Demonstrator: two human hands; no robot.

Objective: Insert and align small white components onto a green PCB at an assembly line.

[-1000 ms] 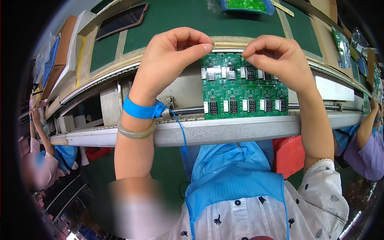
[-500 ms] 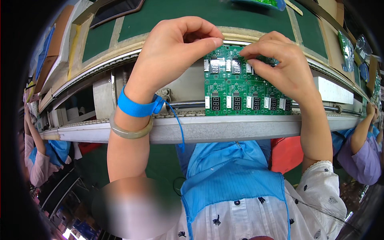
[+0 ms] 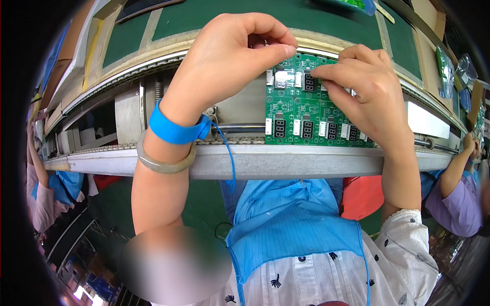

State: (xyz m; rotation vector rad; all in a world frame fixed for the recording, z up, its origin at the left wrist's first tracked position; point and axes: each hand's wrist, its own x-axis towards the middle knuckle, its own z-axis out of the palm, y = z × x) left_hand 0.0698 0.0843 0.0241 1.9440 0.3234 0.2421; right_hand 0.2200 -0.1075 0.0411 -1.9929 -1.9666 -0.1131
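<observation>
A green circuit board panel [image 3: 311,109] lies across the two rails of a conveyor, carrying rows of black digit displays [image 3: 307,128] and white connectors [image 3: 296,127]. Over its far edge, my left hand [image 3: 232,61] has thumb and forefinger pinched together; whatever they hold is too small or hidden to name. My right hand [image 3: 362,86] covers the panel's upper right part. Its thumb and forefinger close by a display in the far row, and I cannot make out what is between them. A blue wrist strap [image 3: 173,130] with a cord circles my left wrist, above a pale bangle [image 3: 166,164].
The near metal rail [image 3: 286,162] runs between my body and the panel. Beyond the far rail is a green work surface [image 3: 219,25], with a blue tray of small green parts [image 3: 352,5] at the back. Other people [image 3: 451,199] work at both sides.
My left hand has shifted right along the panel's far edge. The right fingertips have moved slightly right and nearer, uncovering a far-row display. The panel appears slightly farther right.
</observation>
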